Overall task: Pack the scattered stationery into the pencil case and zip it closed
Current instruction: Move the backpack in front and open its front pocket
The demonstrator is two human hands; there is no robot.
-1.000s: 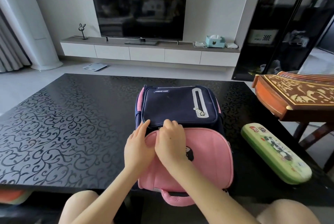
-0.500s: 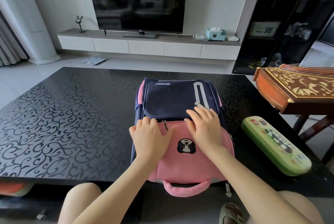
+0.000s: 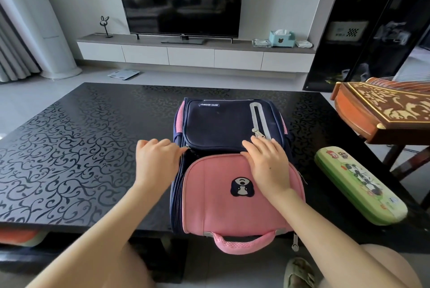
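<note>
locate the pencil case (image 3: 359, 186) on the table (image 3: 69, 148), to the right of the backpack (image 3: 221, 124) and apart from it, lid up and apparently closed. note its long axis: diagonal, far end toward the backpack side, near end toward the table's right front corner. find the left hand (image 3: 158, 162) at the far left corner of the pink front pocket (image 3: 209, 206), fingers curled, thumb and forefinger seemingly pinching a small zip pull (image 3: 186, 147); treat that pinch as probable only, given the small size of the pull. find the right hand (image 3: 267, 166) lying flat across the pocket's far edge, fingers straight and slightly spread, pressing the fabric down, holding nothing. read the step in hand as opening the backpack, presumably to reach stationery inside; no pens or pencils visible in this view. rate the task as barely begun: no hand on the case, nothing seen packed. for the coming reach, count the right hand as the nearer one: case directly to its right, with bare table between; left hand on the opposite side of the backpack and well apart from the case. plan an approach from the left across the case's long side, then a turn to bring the axis square to the body before opening. keep clear of the wooden stringed instrument (image 3: 384, 110) beyond the case's far end.
</note>
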